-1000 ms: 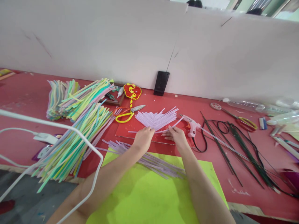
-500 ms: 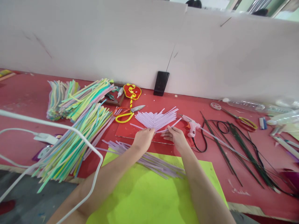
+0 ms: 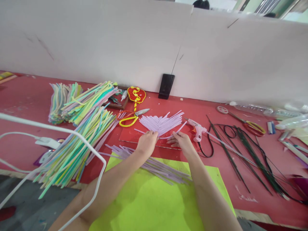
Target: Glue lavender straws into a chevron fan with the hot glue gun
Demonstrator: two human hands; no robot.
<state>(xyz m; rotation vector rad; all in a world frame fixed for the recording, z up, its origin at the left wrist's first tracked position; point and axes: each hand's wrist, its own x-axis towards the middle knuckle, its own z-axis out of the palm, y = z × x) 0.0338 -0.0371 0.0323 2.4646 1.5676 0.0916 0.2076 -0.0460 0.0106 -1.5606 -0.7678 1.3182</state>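
Observation:
A fan of lilac strips [image 3: 161, 123] lies in a V on a red board [image 3: 134, 134] in the middle of the red table. My left hand [image 3: 146, 143] and my right hand [image 3: 181, 141] meet at the bottom tip of the fan. Both pinch one bent lilac strip [image 3: 168, 135] there, its two ends pointing up and outward. A loose bundle of lilac strips [image 3: 149, 163] lies under my forearms, partly on a lime-green sheet [image 3: 149, 199].
Heaps of pastel strips [image 3: 79, 134] lie left. Yellow-handled scissors [image 3: 131, 117], a red and yellow ornament [image 3: 136, 94], a black phone [image 3: 166, 85], a white glue gun [image 3: 197, 131], dark green wires [image 3: 247, 154] and other scissors [image 3: 250, 125] surround the board. A white wire frame [image 3: 72, 141] crosses the near left.
The bent strip's ends have been brought up closer along the fan's lower edges. My hands have shifted only slightly.

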